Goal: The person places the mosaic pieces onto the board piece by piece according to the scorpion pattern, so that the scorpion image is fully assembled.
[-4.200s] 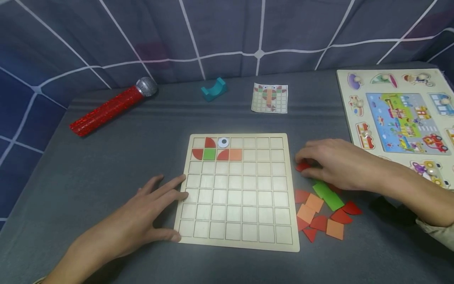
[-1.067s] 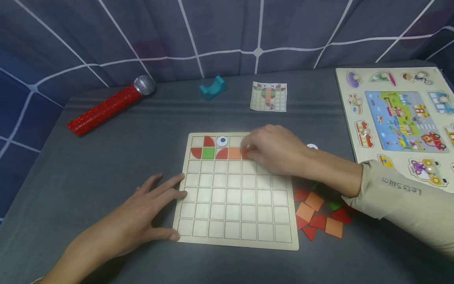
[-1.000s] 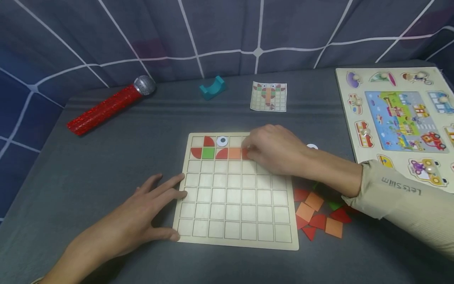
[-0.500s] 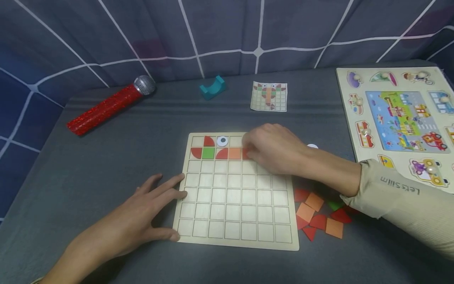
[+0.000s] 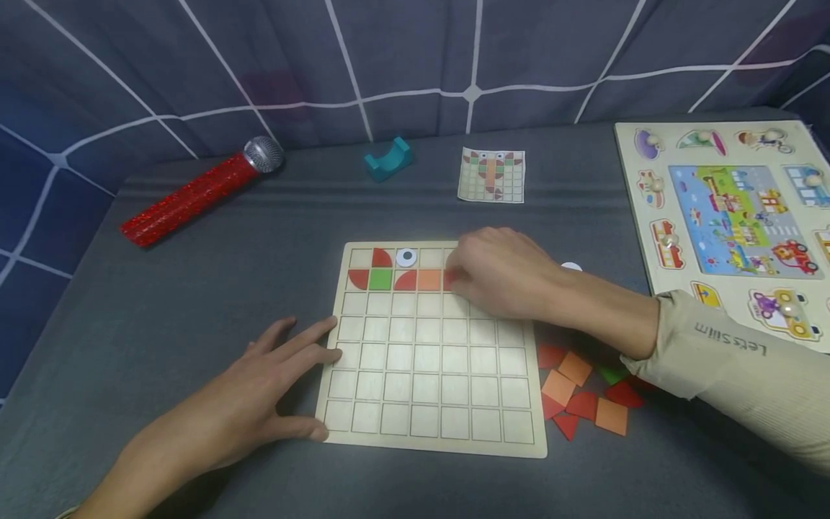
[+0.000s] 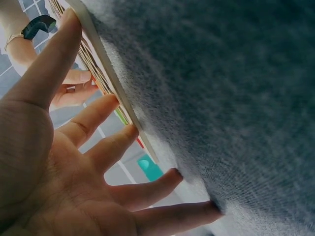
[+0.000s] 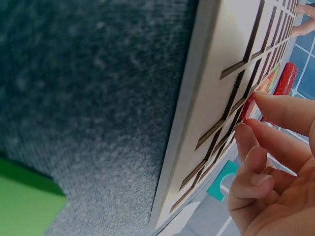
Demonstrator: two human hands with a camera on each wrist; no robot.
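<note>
A pale wooden grid board (image 5: 429, 360) lies on the grey cloth surface, with several colored tiles in its top two rows. My left hand (image 5: 253, 396) is spread, its fingertips and thumb touching the board's left edge. Over the upper right of the board, my right hand (image 5: 506, 274) pinches a red tile (image 7: 249, 108) between thumb and fingers, at the second row just right of an orange square tile (image 5: 429, 280). Most of that red tile is hidden by the hand in the head view. A green square tile (image 5: 380, 280) and an eye disc (image 5: 406, 258) sit farther left.
Loose red, orange and green tiles (image 5: 575, 368) lie right of the board, partly under the right forearm. Behind are a printed pattern card (image 5: 491, 176), a teal arch block (image 5: 389, 159) and a red microphone (image 5: 194, 198). A peg puzzle (image 5: 660, 274) stands at right.
My right hand has moved left from the loose tiles onto the board, bringing a red tile to the second row. During the last second it barely shifts. The left hand stays put.
</note>
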